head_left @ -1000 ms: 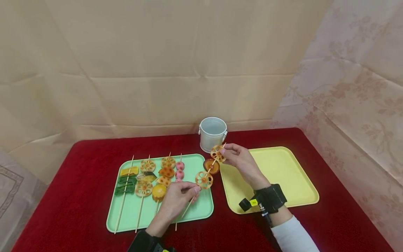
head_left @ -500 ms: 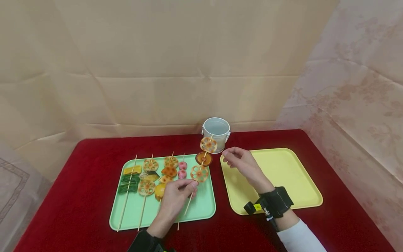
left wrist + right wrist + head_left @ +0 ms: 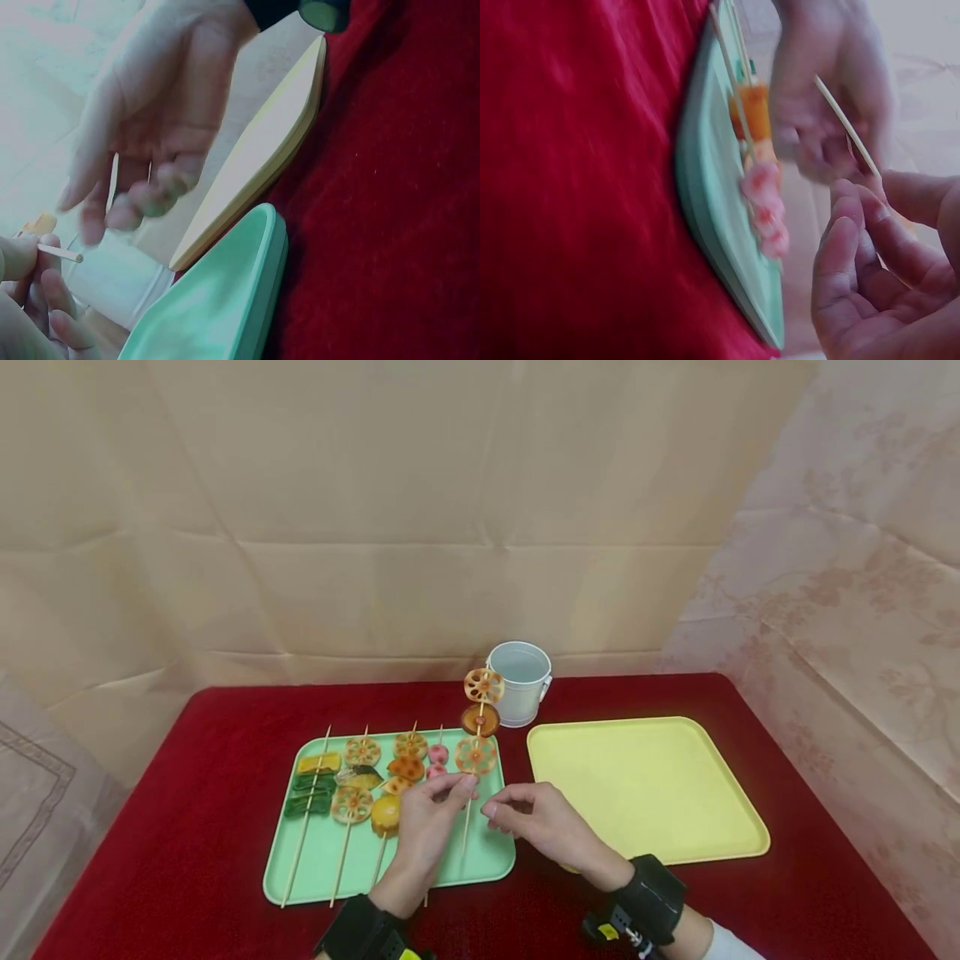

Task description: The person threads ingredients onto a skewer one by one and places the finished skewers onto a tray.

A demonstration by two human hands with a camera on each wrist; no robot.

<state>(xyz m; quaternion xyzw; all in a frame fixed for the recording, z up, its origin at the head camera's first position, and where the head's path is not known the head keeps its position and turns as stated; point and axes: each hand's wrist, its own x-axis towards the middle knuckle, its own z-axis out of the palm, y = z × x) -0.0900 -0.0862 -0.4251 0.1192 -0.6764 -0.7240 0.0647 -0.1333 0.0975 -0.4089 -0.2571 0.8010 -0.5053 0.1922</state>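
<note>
My left hand (image 3: 431,822) pinches the bare lower stick of a skewer (image 3: 480,720) over the green tray (image 3: 487,856). The skewer, held upright, carries two lotus root slices with a brown mushroom cap between them. In the left wrist view, the stick's lower end (image 3: 64,253) pokes out from the left fingers. My right hand (image 3: 551,827) hovers just right of the stick, its fingers loosely bent and holding nothing. Several other skewers lie on the green tray, including a pink ball skewer (image 3: 765,210), partly hidden by the left hand in the head view.
A yellow tray (image 3: 645,785) lies at the right on the red cloth (image 3: 217,760). Behind the two trays stands a pale metal bucket (image 3: 517,697) with side handles. A beige cloth wall (image 3: 375,527) closes off the back of the table.
My right hand has let go of the skewer's upper lotus slice and come down beside the lower stick. The skewer, in my left hand, has swung left from a slant to nearly upright.
</note>
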